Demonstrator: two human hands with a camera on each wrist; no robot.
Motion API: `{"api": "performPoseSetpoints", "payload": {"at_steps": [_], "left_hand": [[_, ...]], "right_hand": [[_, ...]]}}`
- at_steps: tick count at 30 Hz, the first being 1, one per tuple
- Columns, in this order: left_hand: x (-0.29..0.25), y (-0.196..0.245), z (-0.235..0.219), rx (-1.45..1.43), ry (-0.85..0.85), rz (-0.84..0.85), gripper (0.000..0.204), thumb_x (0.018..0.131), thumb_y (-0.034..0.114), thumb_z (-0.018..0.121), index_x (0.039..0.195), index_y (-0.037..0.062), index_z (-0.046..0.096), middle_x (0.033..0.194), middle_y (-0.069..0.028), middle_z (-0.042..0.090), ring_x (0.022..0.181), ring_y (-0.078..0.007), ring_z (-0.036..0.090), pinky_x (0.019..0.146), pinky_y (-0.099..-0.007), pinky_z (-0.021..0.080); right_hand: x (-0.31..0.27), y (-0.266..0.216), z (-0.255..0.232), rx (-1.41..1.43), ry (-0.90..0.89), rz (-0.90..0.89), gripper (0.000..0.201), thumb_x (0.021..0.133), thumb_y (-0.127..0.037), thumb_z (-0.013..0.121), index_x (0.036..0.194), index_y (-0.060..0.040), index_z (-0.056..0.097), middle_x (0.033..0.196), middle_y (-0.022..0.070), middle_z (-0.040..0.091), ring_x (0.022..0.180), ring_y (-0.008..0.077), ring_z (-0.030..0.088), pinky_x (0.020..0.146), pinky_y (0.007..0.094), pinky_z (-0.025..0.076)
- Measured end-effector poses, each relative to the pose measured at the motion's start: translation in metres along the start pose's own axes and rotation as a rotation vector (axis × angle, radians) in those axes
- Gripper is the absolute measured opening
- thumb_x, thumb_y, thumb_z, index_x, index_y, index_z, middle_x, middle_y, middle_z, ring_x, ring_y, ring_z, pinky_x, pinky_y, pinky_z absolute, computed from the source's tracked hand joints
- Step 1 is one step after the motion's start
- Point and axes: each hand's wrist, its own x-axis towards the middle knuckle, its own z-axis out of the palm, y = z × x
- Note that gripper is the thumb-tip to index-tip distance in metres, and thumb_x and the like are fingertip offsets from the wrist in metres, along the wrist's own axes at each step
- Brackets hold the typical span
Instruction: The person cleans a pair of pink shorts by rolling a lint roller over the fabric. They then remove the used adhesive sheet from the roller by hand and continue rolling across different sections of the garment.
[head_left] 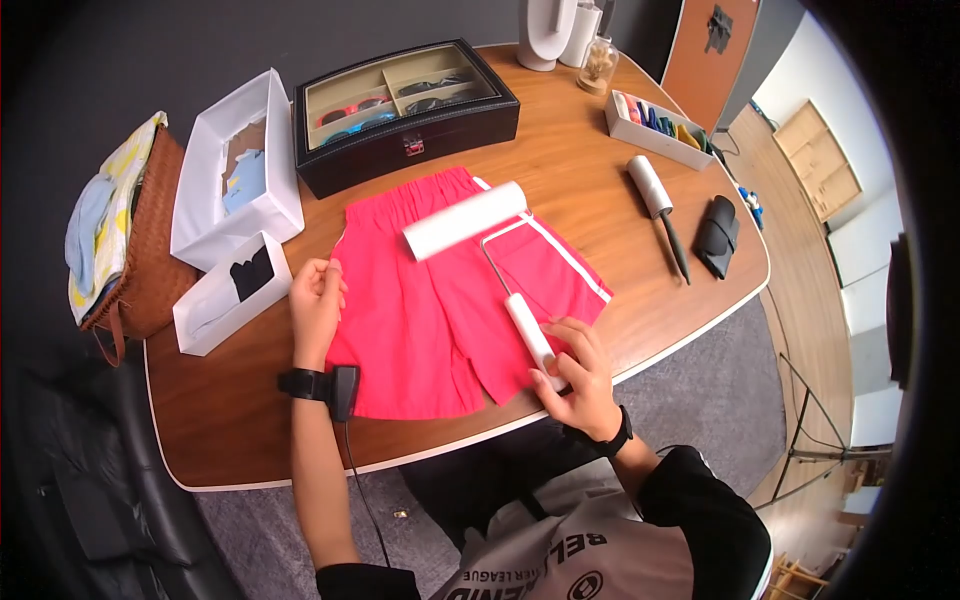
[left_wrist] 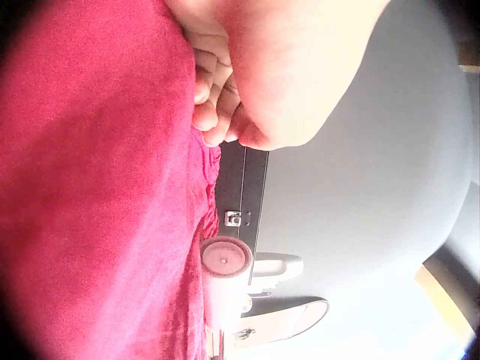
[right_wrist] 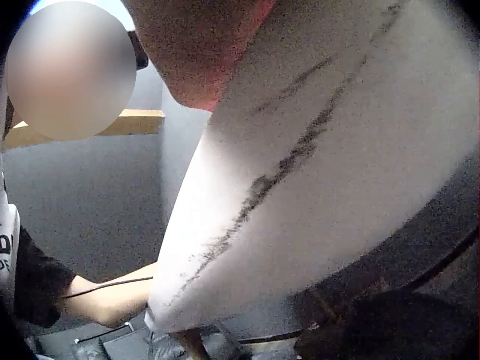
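Observation:
Pink shorts with a white side stripe lie spread on the table, legs toward the person. Across their upper part lies the white roll of a large lint roller; its wire frame runs down to a white handle. My right hand grips that handle near the shorts' lower right leg. At the shorts' left edge is my left hand, fingers loosely curled. In the left wrist view, the fingertips of my left hand are against the pink fabric, with the roller's end beyond.
A black glasses case stands behind the shorts. White boxes and a brown basket are at the left. A smaller lint roller, a black pouch and a box of rolled items are at the right.

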Motion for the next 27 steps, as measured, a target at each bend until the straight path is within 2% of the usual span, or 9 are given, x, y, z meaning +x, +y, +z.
{"api": "performPoseSetpoints", "payload": {"at_steps": [3,7,9,11,14,17,27], "left_hand": [[0.003,-0.007,-0.001,0.002,-0.009,0.055,0.024,0.103,0.02,0.057,0.084,0.0049,0.054,0.069,0.0002,0.057,0.053,-0.0044,0.049,0.044,-0.0188,0.035],[0.001,-0.006,-0.003,-0.025,-0.036,0.067,0.024,0.104,0.022,0.057,0.085,0.0067,0.054,0.069,0.0011,0.056,0.053,-0.0035,0.048,0.045,-0.0184,0.035],[0.0,-0.007,-0.002,-0.036,-0.011,-0.002,0.023,0.104,0.024,0.057,0.086,0.0087,0.054,0.069,0.0022,0.056,0.053,-0.0023,0.048,0.044,-0.0179,0.034],[0.005,-0.018,-0.005,-0.017,-0.019,0.012,0.022,0.104,0.025,0.057,0.088,0.0101,0.054,0.07,0.0033,0.055,0.054,-0.0012,0.047,0.044,-0.0173,0.033],[0.005,-0.02,-0.005,-0.003,-0.016,0.036,0.022,0.104,0.024,0.056,0.088,0.0085,0.053,0.07,0.0023,0.054,0.052,-0.0016,0.046,0.042,-0.0174,0.032],[0.005,-0.019,-0.007,-0.009,-0.019,0.061,0.022,0.104,0.021,0.055,0.087,0.0067,0.052,0.07,0.0008,0.054,0.051,-0.0024,0.046,0.039,-0.0181,0.032],[0.002,-0.015,-0.005,-0.001,0.0,0.036,0.021,0.104,0.019,0.055,0.087,0.0065,0.052,0.07,0.0006,0.054,0.05,-0.0031,0.046,0.04,-0.0187,0.033]], "right_hand": [[-0.009,0.005,-0.004,0.062,-0.003,-0.046,0.029,0.072,-0.01,0.079,0.062,-0.0015,0.053,0.111,0.0186,0.065,0.106,0.039,0.063,0.081,0.044,0.054],[0.0,0.001,-0.001,-0.021,0.002,-0.016,0.028,0.075,-0.009,0.078,0.064,-0.0005,0.054,0.106,0.0191,0.065,0.103,0.0382,0.063,0.081,0.0433,0.055],[-0.004,0.003,-0.003,0.028,0.038,0.0,0.027,0.078,-0.011,0.077,0.065,-0.0005,0.055,0.105,0.0182,0.065,0.103,0.0371,0.064,0.083,0.043,0.055],[-0.01,0.008,-0.003,0.033,0.037,-0.049,0.028,0.079,-0.013,0.077,0.065,-0.0012,0.055,0.106,0.0176,0.065,0.103,0.036,0.064,0.082,0.0415,0.055],[-0.003,0.0,-0.006,-0.009,0.02,0.008,0.029,0.079,-0.014,0.077,0.064,-0.0028,0.056,0.108,0.0164,0.066,0.104,0.0337,0.065,0.079,0.0377,0.056],[-0.008,0.005,-0.005,0.04,0.049,-0.027,0.03,0.08,-0.014,0.077,0.062,-0.0029,0.055,0.108,0.0157,0.066,0.106,0.0329,0.065,0.076,0.0374,0.056],[-0.007,0.0,-0.006,-0.002,0.016,0.0,0.03,0.081,-0.017,0.078,0.064,-0.0025,0.057,0.111,0.0159,0.065,0.108,0.0336,0.064,0.078,0.0378,0.056]]}}
